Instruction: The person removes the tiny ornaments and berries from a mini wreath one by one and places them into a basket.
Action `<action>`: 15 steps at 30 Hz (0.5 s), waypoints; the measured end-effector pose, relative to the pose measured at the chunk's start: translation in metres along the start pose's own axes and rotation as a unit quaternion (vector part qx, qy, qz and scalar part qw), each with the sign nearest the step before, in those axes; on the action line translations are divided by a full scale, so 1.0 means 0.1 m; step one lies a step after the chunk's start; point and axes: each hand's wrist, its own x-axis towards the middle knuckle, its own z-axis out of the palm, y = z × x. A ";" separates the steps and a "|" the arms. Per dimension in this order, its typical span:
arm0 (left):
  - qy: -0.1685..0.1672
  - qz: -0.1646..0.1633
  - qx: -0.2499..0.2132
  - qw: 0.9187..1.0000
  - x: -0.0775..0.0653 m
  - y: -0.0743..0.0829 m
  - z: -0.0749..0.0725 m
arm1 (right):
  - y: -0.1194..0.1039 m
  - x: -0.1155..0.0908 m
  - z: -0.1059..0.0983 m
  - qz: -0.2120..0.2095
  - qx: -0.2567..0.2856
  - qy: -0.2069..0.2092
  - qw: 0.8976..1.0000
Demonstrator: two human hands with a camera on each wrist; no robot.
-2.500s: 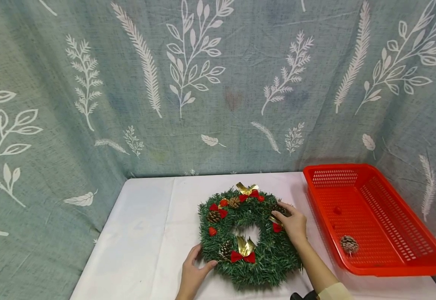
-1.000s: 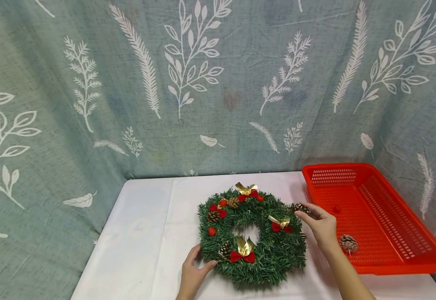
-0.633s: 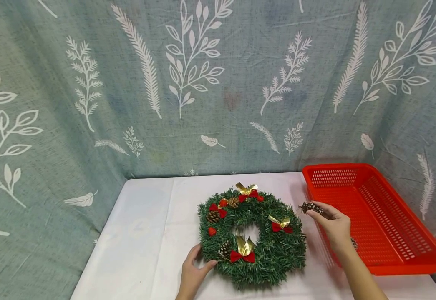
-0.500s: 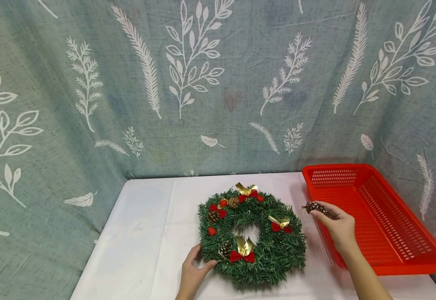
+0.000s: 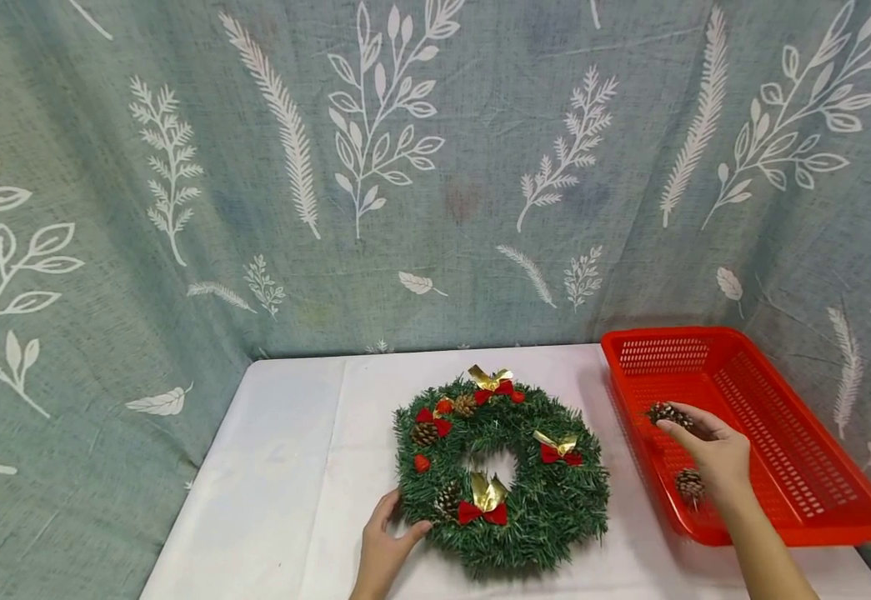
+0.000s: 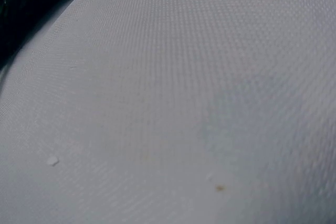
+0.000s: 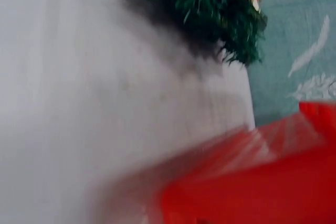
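A green Christmas wreath lies on the white table, dressed with pine cones, small red balls and red-and-gold bows. My left hand holds its lower left edge, thumb and fingers curved about the greenery. Over the red plastic basket, my right hand pinches a pine cone with white-tipped scales between thumb and fingers. A second pine cone lies inside the basket, just below that hand. Neither hand shows in the wrist views; the right one catches the wreath and the blurred basket.
The white cloth-covered table extends to the left of the wreath. A grey-green curtain with white leaf prints hangs behind it and along both sides. The basket's raised rim stands at the table's right side.
My right hand has lifted a pine cone off the wreath's right side and carried it rightward over the basket. My left hand has stayed at the wreath's edge.
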 end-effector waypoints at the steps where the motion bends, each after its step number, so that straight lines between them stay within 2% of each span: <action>1: 0.000 0.002 0.002 1.000 0.00 -0.01 0.00 | 0.00 0.01 -0.03 0.000 0.004 0.000 1.000; 6: 0.005 0.010 -0.002 1.000 0.01 -0.03 0.02 | 0.03 0.09 -0.20 -0.023 -0.015 -0.002 1.000; 8: 0.008 0.011 -0.002 1.000 0.01 -0.04 0.02 | 0.04 0.12 -0.26 -0.030 -0.038 -0.005 0.999; 12: 0.011 0.006 -0.002 1.000 -0.01 -0.04 0.01 | 0.08 0.17 -0.36 -0.027 -0.088 -0.018 0.996; 15: 0.009 0.005 -0.005 1.000 -0.01 -0.03 0.00 | 0.12 0.20 -0.42 -0.021 -0.106 -0.020 0.994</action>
